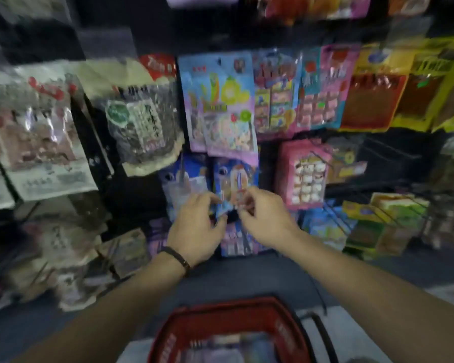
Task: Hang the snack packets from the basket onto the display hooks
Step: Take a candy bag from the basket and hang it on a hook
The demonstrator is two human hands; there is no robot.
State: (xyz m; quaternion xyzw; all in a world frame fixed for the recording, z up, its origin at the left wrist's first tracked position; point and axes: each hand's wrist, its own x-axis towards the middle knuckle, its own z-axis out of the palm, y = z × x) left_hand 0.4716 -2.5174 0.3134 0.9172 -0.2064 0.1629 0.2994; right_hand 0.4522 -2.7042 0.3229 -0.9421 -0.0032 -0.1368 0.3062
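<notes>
Head view shows my left hand [197, 226] and right hand [262, 218] both pinched on a small blue plastic snack packet [227, 203] at the lower hooks, above the red plastic basket [220, 320]; blur hides the hook, so I judge a missed hole could drop it.

Both hands, left hand [197, 226] and right hand [262, 218], grip one snack packet [232, 189] against the display rack; more packets hang above and beside the grip, the basket [286, 326] below it.
</notes>
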